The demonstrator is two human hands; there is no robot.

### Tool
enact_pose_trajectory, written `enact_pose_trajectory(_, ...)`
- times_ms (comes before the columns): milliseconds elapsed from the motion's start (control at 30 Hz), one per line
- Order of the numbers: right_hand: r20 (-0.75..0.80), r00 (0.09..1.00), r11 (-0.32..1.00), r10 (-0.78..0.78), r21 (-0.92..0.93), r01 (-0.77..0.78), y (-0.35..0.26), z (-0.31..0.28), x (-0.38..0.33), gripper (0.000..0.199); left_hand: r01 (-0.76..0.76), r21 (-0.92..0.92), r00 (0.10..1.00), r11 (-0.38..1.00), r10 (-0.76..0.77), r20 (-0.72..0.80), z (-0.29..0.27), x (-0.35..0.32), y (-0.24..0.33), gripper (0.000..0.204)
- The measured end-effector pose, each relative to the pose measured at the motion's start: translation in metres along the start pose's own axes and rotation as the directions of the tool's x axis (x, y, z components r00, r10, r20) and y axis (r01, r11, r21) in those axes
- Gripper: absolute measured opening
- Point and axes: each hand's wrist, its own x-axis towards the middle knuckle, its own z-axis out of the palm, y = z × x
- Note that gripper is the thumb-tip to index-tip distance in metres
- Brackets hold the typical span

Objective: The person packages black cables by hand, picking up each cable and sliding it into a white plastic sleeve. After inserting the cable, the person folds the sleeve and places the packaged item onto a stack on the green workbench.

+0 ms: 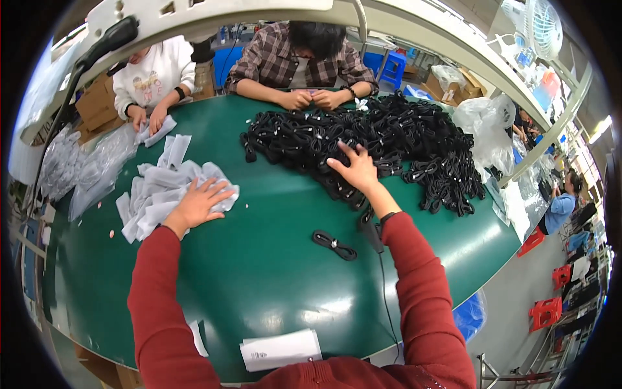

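I record that the right hand (358, 170) covers part of the black cable heap (291, 136); I cannot verify whether its fingertips grip a cable. Pale grey pieces (152, 191) are partly hidden beneath the left hand (199, 204). Nearer the wearer than that hand, print on the white paper (282, 350) is too small to read. Beyond the right hand, whatever a co-worker's hands (313, 99) hold is indistinguishable.

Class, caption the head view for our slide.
Left hand on pale plastic bags, right hand over bundled black cables, green table beneath.
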Motion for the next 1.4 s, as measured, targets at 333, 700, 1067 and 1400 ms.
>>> enact_pose_trajectory(333,0.268,0.951,0.987,-0.158,0.066,0.145,-0.003,0.023,-0.007,0.07,0.323,0.323,0.943,0.89,-0.333,-0.024,0.031,-0.004,-0.073,0.083)
enact_pose_trajectory(700,0.302,0.922,0.969,-0.243,0.026,0.247,-0.04,-0.021,-0.141,0.067,0.169,0.185,0.942,0.968,-0.214,0.257,-0.094,-0.043,0.141,0.067)
enact_pose_trajectory(1067,-0.025,0.868,0.839,-0.497,-0.27,0.473,-0.044,-0.024,-0.201,0.053,0.299,-0.324,0.954,0.897,-0.288,0.085,-0.15,-0.163,0.307,0.048)
enact_pose_trajectory(1400,-0.106,0.649,0.641,-0.753,-0.34,0.688,-0.047,-0.005,-0.227,0.038,0.198,-0.648,0.892,0.735,-0.409,-0.191,-0.112,-0.144,0.362,0.03)
